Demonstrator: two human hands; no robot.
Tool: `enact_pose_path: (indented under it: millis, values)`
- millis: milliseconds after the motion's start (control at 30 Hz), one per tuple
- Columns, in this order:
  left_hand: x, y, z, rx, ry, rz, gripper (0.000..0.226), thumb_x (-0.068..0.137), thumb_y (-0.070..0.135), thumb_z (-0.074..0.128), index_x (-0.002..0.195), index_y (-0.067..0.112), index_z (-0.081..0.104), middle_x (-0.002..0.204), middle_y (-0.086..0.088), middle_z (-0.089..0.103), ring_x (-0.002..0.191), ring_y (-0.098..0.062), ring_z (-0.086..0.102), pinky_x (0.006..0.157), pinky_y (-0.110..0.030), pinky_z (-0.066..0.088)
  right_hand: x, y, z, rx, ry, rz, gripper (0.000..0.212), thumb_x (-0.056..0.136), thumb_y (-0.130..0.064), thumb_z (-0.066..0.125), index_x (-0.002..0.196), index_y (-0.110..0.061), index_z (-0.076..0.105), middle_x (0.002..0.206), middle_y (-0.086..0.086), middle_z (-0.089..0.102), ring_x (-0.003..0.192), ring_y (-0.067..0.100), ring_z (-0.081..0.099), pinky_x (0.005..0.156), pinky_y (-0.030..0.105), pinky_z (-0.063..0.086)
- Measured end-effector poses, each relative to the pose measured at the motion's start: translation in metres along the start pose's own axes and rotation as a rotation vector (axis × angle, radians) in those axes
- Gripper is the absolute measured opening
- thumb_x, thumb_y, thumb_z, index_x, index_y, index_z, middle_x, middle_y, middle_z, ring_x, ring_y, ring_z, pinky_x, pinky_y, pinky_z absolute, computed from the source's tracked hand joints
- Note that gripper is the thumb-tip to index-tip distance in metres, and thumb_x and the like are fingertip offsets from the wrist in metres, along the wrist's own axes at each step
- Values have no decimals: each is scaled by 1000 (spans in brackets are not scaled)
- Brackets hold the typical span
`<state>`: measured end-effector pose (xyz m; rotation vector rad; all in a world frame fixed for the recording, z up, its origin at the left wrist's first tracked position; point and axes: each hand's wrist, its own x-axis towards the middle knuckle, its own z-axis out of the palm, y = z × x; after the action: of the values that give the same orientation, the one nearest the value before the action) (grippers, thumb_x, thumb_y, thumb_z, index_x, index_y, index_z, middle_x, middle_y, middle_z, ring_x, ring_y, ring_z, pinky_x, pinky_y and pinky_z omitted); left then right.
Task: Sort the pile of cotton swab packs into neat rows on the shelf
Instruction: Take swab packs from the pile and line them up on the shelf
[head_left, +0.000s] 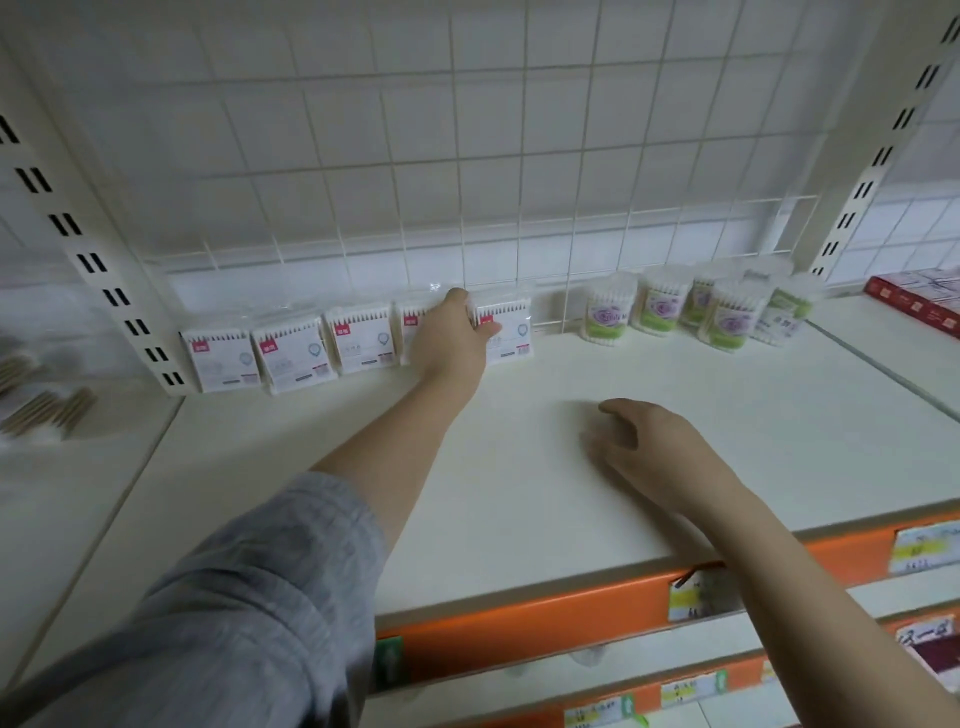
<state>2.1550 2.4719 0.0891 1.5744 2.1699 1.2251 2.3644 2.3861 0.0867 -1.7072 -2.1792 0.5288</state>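
Head view: left hand (457, 332) grips a swab pack (505, 332); right hand (649, 441) rests loose-fingered on the shelf (519, 467)

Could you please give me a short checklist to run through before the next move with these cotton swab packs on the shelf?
1. Flat packs stand upright in one row along the back wire grid: ok.
2. Left hand has a firm hold on the fourth pack: cannot tell, the hand covers most of it.
3. Right hand holds nothing and rests on the shelf: ok.
4. Round tubs form a neat row: not ok, they are bunched, some in front of others.
5. Row edges evenly aligned: not ok, the second pack sits slightly forward and tilted.
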Motion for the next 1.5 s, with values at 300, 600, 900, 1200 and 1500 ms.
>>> enact_pose_path:
  millis: [300, 600, 900, 1200, 1500]
  values:
    - [8, 11, -9, 463, -75, 126, 46, 88, 43, 60, 125, 18, 48, 111, -8, 64, 103, -30, 59, 68, -30, 36, 6, 5, -1, -29, -13, -19, 46, 92, -31, 54, 135, -17, 48, 136, 2, 52, 124, 19, 48, 97, 22, 33]
    - [0, 8, -30, 333, 34, 90, 36, 92, 44, 53, 122, 24, 52, 105, -1, 67, 100, -26, 61, 71, -31, 41, 35, -10, -3, 2, -51, -51, 47, 91, -24, 53, 136, -14, 47, 136, 5, 52, 124, 20, 48, 97, 25, 35]
    - [-32, -31, -72, 309, -105, -18, 34, 92, 36, 53, 122, 20, 56, 121, -1, 60, 108, -23, 57, 88, -33, 46, 120, -35, 21, 378, 26, 59, 79, 85, -39, 67, 145, -7, 29, 136, 10, 51, 124, 23, 49, 99, 29, 36]
    - [-71, -63, -111, 313, -117, -144, 31, 89, 31, 59, 117, 18, 60, 118, -4, 61, 108, -21, 57, 91, -32, 44, 134, -44, 36, 482, 87, 22, 68, 80, -16, 73, 139, -8, 40, 122, 10, 62, 111, 25, 58, 94, 28, 41]
    - [-86, -72, -134, 275, -49, -213, 31, 90, 28, 58, 118, 15, 60, 119, -5, 62, 107, -21, 57, 86, -29, 43, 129, -57, 49, 571, 187, 46, 52, 84, -11, 67, 131, -6, 47, 121, 11, 62, 107, 25, 59, 90, 26, 40]
